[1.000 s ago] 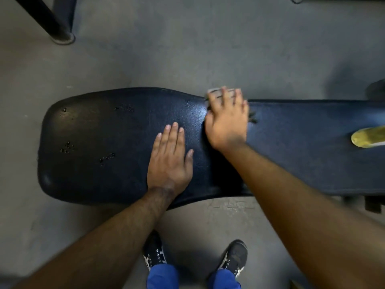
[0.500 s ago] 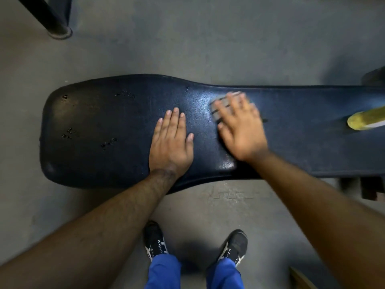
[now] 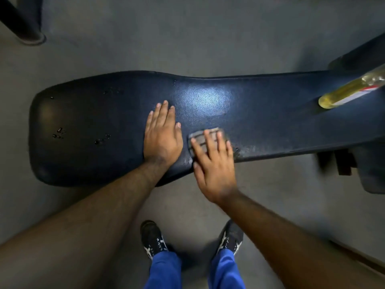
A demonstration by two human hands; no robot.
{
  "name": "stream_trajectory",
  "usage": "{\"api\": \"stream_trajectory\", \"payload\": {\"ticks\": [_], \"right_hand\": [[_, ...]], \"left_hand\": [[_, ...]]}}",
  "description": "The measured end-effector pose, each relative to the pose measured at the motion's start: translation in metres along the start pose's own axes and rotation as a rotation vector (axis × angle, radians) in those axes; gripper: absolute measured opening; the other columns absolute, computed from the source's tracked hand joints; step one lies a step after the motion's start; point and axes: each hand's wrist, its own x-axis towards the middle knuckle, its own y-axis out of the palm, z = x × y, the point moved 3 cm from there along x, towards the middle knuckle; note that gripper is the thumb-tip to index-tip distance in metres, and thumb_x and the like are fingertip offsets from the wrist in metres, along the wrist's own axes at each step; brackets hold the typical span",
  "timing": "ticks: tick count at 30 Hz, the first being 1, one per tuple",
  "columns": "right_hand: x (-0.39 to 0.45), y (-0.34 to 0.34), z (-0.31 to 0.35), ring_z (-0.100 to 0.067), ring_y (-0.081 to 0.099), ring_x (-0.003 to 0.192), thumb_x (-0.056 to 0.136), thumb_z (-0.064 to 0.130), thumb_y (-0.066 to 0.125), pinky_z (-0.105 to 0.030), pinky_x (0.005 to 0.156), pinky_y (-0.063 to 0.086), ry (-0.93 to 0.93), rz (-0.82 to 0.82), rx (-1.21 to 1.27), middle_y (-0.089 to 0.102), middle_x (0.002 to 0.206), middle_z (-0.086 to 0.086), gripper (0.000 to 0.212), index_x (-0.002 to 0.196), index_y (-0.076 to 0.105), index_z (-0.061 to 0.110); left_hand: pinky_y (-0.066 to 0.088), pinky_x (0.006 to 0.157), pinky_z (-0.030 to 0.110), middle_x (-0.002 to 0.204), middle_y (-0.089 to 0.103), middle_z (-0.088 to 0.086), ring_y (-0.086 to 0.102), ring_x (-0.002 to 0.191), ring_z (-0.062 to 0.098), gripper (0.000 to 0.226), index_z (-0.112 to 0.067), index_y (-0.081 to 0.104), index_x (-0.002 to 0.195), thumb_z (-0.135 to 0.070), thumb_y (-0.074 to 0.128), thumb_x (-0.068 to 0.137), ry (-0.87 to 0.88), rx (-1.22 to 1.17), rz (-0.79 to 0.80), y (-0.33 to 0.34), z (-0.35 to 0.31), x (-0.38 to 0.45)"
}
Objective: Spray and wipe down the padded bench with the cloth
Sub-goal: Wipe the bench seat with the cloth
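Note:
A dark blue padded bench (image 3: pixel 93 126) runs across the view, wide at the left and narrow to the right. My left hand (image 3: pixel 161 136) lies flat on the pad near its middle, fingers together, holding nothing. My right hand (image 3: pixel 212 163) presses a grey checked cloth (image 3: pixel 198 137) onto the pad at its near edge, fingers spread over it; most of the cloth is hidden under the hand. A spray bottle (image 3: pixel 350 90) of yellow liquid lies on the bench at the far right. A wet sheen marks the pad just beyond the cloth.
Small holes dot the bench's wide left end. A black post base (image 3: pixel 27 32) stands on the grey floor at the top left. Bench frame parts (image 3: pixel 343 163) sit under the right end. My shoes (image 3: pixel 154 240) are on the floor below the bench.
My right hand has drawn the cloth from the far edge of the pad back toward me to the near edge. My left hand has stayed flat in place.

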Motion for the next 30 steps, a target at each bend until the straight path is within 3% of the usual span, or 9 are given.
{"api": "stream_trajectory", "payload": {"ticks": [3, 7, 12, 16, 17, 21, 25, 26, 30], "right_hand": [[0.020, -0.006, -0.042, -0.039, 0.024, 0.150, 0.093, 0.040, 0.044, -0.054, 0.121, 0.019, -0.233, 0.057, -0.087, 0.031, 0.162, -0.012, 0.060, 0.152, 0.039, 0.028], [0.045, -0.008, -0.027, -0.044, 0.020, 0.149, 0.092, 0.046, 0.038, -0.059, 0.120, 0.019, 0.391, -0.097, -0.019, 0.028, 0.162, -0.017, 0.064, 0.153, 0.037, 0.026], [0.031, 0.005, 0.013, -0.035, 0.026, 0.149, 0.093, 0.046, 0.044, -0.052, 0.121, 0.018, -0.323, 0.074, -0.064, 0.034, 0.161, -0.009, 0.058, 0.150, 0.042, 0.032], [0.064, -0.001, -0.002, -0.038, 0.020, 0.151, 0.096, 0.046, 0.038, -0.056, 0.121, 0.018, 0.367, -0.085, 0.007, 0.029, 0.163, -0.012, 0.060, 0.154, 0.035, 0.030], [0.053, 0.006, 0.022, -0.039, 0.018, 0.151, 0.096, 0.045, 0.038, -0.056, 0.122, 0.015, 0.362, -0.085, -0.007, 0.027, 0.163, -0.013, 0.061, 0.154, 0.034, 0.028], [0.027, 0.004, 0.028, -0.038, 0.023, 0.149, 0.095, 0.041, 0.043, -0.055, 0.122, 0.017, -0.254, 0.123, -0.069, 0.032, 0.161, -0.013, 0.059, 0.153, 0.037, 0.028], [0.086, -0.006, -0.004, -0.044, 0.024, 0.148, 0.095, 0.044, 0.037, -0.060, 0.119, 0.021, 0.423, -0.076, -0.042, 0.032, 0.159, -0.021, 0.062, 0.151, 0.038, 0.019], [0.082, 0.001, 0.019, -0.045, 0.022, 0.149, 0.093, 0.044, 0.037, -0.059, 0.120, 0.019, 0.432, -0.062, -0.052, 0.031, 0.160, -0.021, 0.064, 0.151, 0.038, 0.018], [0.064, 0.005, 0.042, -0.038, 0.028, 0.147, 0.092, 0.042, 0.046, -0.053, 0.121, 0.020, -0.264, 0.149, -0.050, 0.038, 0.157, -0.014, 0.059, 0.149, 0.042, 0.025]], "left_hand": [[0.018, 0.121, 0.040, 0.152, 0.039, 0.015, 0.031, 0.144, 0.028, 0.054, -0.001, 0.043, 0.143, -0.023, 0.036, 0.094, 0.027, -0.089, 0.020, -0.014, 0.010, -0.006], [0.021, 0.120, 0.042, 0.149, 0.044, 0.015, 0.034, 0.142, 0.030, 0.050, -0.004, 0.048, 0.140, -0.022, 0.042, 0.093, 0.035, 0.020, -0.018, -0.037, 0.038, -0.014], [0.010, 0.122, 0.045, 0.158, 0.027, 0.017, 0.020, 0.148, 0.030, 0.058, -0.008, 0.035, 0.148, -0.037, 0.036, 0.098, 0.014, 0.208, 0.052, -0.033, 0.071, -0.013], [0.009, 0.122, 0.045, 0.159, 0.026, 0.017, 0.019, 0.148, 0.029, 0.058, -0.007, 0.033, 0.149, -0.037, 0.033, 0.099, 0.030, 0.233, 0.025, -0.027, 0.073, -0.016], [0.010, 0.122, 0.045, 0.158, 0.027, 0.017, 0.020, 0.148, 0.030, 0.059, -0.005, 0.033, 0.149, -0.037, 0.033, 0.099, 0.031, 0.228, 0.016, -0.028, 0.072, -0.016], [0.010, 0.122, 0.045, 0.158, 0.026, 0.017, 0.019, 0.149, 0.029, 0.062, 0.000, 0.030, 0.149, -0.036, 0.033, 0.099, 0.011, 0.226, 0.040, -0.030, 0.074, -0.015], [0.011, 0.122, 0.044, 0.159, 0.026, 0.016, 0.019, 0.149, 0.028, 0.062, -0.001, 0.030, 0.149, -0.037, 0.032, 0.099, 0.014, 0.233, 0.049, -0.028, 0.073, -0.012], [0.011, 0.122, 0.045, 0.159, 0.026, 0.016, 0.019, 0.149, 0.028, 0.062, -0.001, 0.030, 0.149, -0.037, 0.032, 0.099, 0.011, 0.231, 0.052, -0.029, 0.073, -0.012], [0.013, 0.122, 0.046, 0.158, 0.027, 0.017, 0.020, 0.148, 0.029, 0.062, -0.001, 0.030, 0.149, -0.036, 0.033, 0.099, 0.006, 0.239, 0.084, -0.033, 0.071, -0.012]]}}
